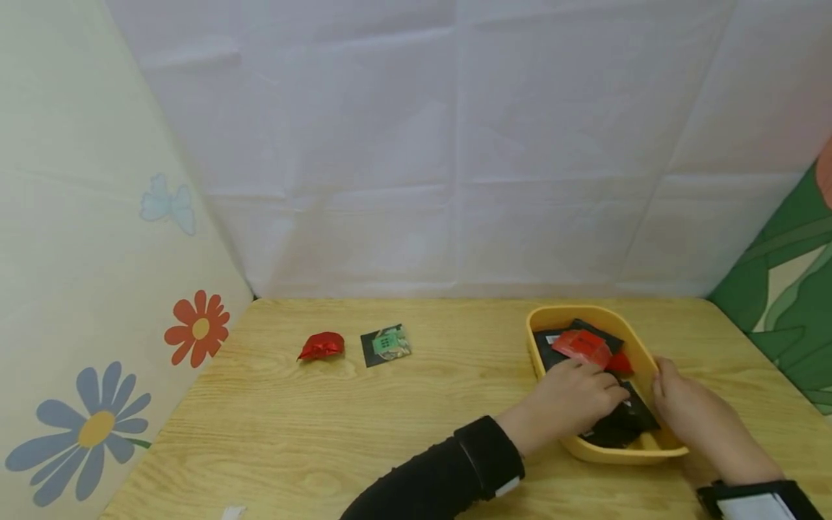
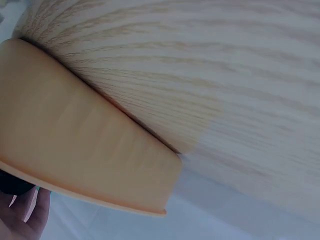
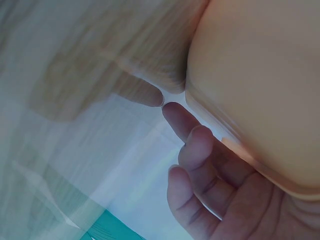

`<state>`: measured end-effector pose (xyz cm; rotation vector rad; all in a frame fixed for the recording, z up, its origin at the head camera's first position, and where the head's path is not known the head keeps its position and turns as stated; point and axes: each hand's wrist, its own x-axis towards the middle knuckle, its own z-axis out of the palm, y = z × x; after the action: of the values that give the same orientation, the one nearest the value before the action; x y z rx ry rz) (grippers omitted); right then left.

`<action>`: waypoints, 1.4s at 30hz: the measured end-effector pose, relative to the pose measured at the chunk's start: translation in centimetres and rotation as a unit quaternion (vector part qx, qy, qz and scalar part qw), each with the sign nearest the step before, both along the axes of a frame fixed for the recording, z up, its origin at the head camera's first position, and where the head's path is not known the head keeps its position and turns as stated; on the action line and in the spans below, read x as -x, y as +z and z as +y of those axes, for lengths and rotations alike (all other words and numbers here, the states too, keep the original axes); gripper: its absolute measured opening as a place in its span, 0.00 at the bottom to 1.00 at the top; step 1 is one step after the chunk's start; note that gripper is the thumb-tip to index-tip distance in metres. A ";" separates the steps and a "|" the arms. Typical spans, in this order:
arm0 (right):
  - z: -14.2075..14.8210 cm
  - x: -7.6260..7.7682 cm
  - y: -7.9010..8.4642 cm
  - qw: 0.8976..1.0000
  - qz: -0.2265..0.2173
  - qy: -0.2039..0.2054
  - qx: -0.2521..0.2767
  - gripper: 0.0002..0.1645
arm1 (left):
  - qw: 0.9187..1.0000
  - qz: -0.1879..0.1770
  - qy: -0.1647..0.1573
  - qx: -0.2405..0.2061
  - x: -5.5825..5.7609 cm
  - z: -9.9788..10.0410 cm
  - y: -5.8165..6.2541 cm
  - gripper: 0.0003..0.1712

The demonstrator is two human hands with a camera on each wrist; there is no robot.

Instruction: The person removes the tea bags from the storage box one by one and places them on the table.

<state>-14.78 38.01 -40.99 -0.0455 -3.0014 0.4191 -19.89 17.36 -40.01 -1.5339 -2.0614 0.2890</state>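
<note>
The yellow basket [image 1: 617, 454] stands on the surface [image 1: 429, 412] to the right of my view, with its long axis running away from me and its far end leaning a little to the left. My left hand [image 1: 578, 393] comes in over the near left rim and sits inside, its fingers bent down among the black packets [image 1: 640, 415]. I cannot tell whether those fingertips pinch one or merely rest on it; the left wrist view shows only part of the hand past the rim. My right hand [image 1: 694, 410] is outside, against the basket's right long wall, its fingers loose and partly extended down that wall, holding no packet.

What matters most is how the hands lie about the basket: one on each side of the right wall, the left nearer the packets, the right touching only the basket. A red packet [image 1: 581, 345] lies on top of the black ones, just beyond my left fingers, and another red piece [image 1: 620, 362] shows beside it.

Well apart to the left, on my left arm's side, a shiny red packet [image 1: 322, 346] and a flat green-and-black packet [image 1: 386, 345] lie near each other.
</note>
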 end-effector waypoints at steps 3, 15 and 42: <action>0.1 0.0 0.0 1.000 -0.001 -0.002 0.003 0.20 | 1.000 -0.001 -0.008 -0.021 0.0 -1.1 0.4 0.18; 0.3 -0.2 0.3 1.000 -0.015 -0.009 0.001 0.23 | 0.991 -0.002 -0.015 -0.130 2.6 -7.7 1.8 0.15; -0.1 -0.2 0.0 1.000 -0.014 -0.005 0.001 0.22 | 0.952 -0.116 0.281 -0.031 9.3 -15.2 -1.7 0.18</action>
<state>-14.55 37.88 -40.95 -0.0666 -3.0268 0.4242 -29.17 2.17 -41.76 -0.9482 -2.6447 0.2566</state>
